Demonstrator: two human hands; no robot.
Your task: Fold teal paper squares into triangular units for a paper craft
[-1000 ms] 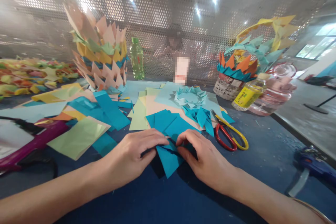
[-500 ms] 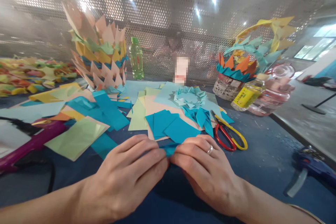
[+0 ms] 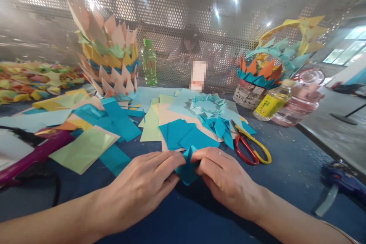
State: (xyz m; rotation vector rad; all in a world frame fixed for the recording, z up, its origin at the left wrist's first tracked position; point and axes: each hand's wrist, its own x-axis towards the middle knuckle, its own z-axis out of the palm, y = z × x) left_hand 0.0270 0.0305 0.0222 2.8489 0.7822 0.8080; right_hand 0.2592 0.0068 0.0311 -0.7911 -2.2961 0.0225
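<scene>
Between my two hands is a small folded piece of blue paper [image 3: 188, 169], its tip pointing up and a lower corner pointing down. My left hand [image 3: 145, 188] pinches its left side, and my right hand [image 3: 225, 181] grips the right side, fingers bent. Flat blue paper pieces [image 3: 187, 135] lie just beyond my fingertips. Behind them are folded blue paper points [image 3: 219, 126] and a light-blue ring of folded paper [image 3: 208, 105]. Scissors [image 3: 251, 148] with red and yellow handles rest to the right of these sheets.
At the left are a purple glue gun [image 3: 37, 156], a green sheet [image 3: 84, 150] and a tall paper-petal stack [image 3: 110, 57]. A green bottle [image 3: 150, 63] stands behind. To the right are a yellow-labelled bottle [image 3: 270, 105], a paper basket [image 3: 248, 93] and a blue glue gun [image 3: 343, 179].
The folded blue paper shows more between my hands, with its tip up. My fingers have moved apart slightly. The view has shifted a little.
</scene>
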